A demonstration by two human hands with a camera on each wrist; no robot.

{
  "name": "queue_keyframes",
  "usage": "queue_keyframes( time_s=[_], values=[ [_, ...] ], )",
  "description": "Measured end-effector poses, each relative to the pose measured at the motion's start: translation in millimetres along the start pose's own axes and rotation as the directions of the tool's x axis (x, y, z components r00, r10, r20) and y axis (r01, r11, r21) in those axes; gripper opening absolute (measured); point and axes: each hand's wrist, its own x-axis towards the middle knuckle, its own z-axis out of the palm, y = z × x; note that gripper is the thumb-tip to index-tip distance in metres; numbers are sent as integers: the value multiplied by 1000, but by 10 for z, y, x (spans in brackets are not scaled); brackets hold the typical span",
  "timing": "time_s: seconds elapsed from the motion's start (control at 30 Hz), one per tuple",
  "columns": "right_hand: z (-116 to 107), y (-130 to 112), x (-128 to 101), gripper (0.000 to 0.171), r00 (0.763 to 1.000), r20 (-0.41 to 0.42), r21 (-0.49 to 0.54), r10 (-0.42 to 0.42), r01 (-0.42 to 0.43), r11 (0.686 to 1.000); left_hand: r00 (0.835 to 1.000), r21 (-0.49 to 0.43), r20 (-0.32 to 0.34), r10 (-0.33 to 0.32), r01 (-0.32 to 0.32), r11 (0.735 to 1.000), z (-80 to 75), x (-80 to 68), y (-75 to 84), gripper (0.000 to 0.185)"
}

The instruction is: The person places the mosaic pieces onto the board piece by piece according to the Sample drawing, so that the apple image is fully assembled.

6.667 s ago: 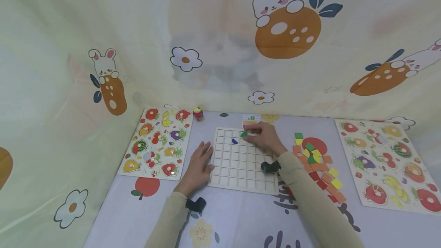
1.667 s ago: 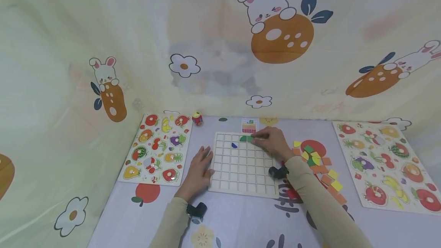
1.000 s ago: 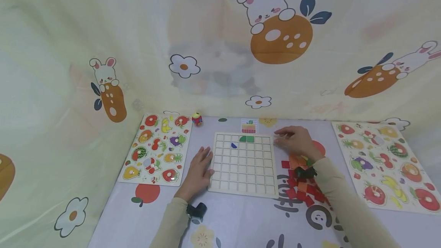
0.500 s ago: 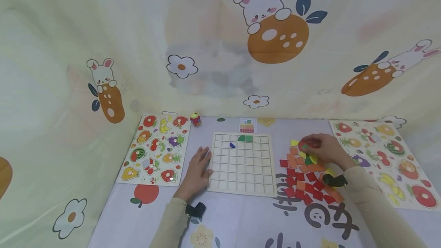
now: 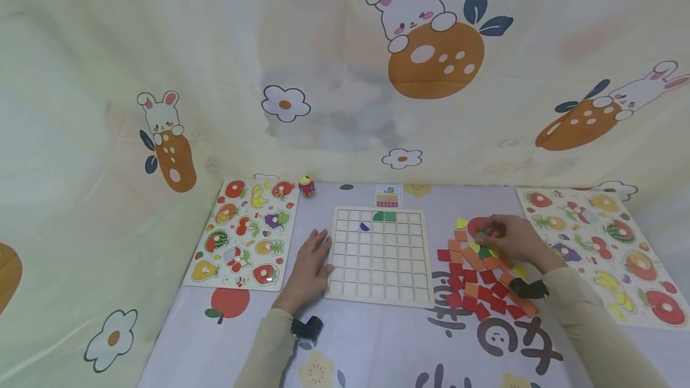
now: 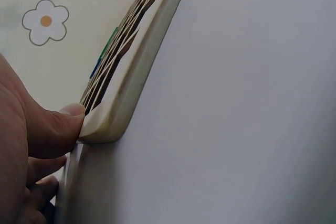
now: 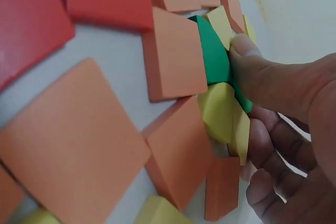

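My left hand (image 5: pixel 308 265) rests at the left edge of a white gridded board (image 5: pixel 377 262), its fingers relaxed. In the left wrist view the thumb (image 6: pixel 58 129) touches the board's corner (image 6: pixel 105 124). On the board, a green quarter-round tile (image 5: pixel 379 216) lies beside a green square tile (image 5: pixel 390 217), with a blue rounded tile (image 5: pixel 365 227) below left. Over the pile at right, my right hand (image 5: pixel 509 238) pinches a green tile (image 7: pixel 241 95) between thumb and fingers. Another green tile (image 7: pixel 212 51) and yellow tiles (image 7: pixel 216 111) lie against it.
Red tiles (image 5: pixel 487 276) and orange tiles (image 5: pixel 472 259) spread right of the board. A picture card (image 5: pixel 389 196) and a small toy figure (image 5: pixel 306 185) stand behind. Fruit puzzle boards lie at left (image 5: pixel 215 284) and right (image 5: pixel 636 319).
My right hand has let go of the green square tile beside the quarter-round one, moved right to the pile and taken hold of another green tile. The left hand stays at the board's edge.
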Motion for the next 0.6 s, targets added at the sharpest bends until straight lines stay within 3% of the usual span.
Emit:
queue_keyframes(
  time_s=[0.2, 0.37, 0.6],
  values=[
    [21, 27, -13, 55, 1000, -10, -24, -10, 10, 1000, 1000, -8, -4, 6, -6, 1000, -11, 0, 11, 64],
    [6, 25, -79, 61, 997, -4, -15, -78, 78, 997, 1000, -6, -8, 14, -14, 1000, -19, 0, 2, 63],
    [-30, 15, -179, 30, 990, 13, -53, -142, 143, 988, 998, -19, -39, 45, -46, 999, -11, 13, -7, 63]
  ],
)
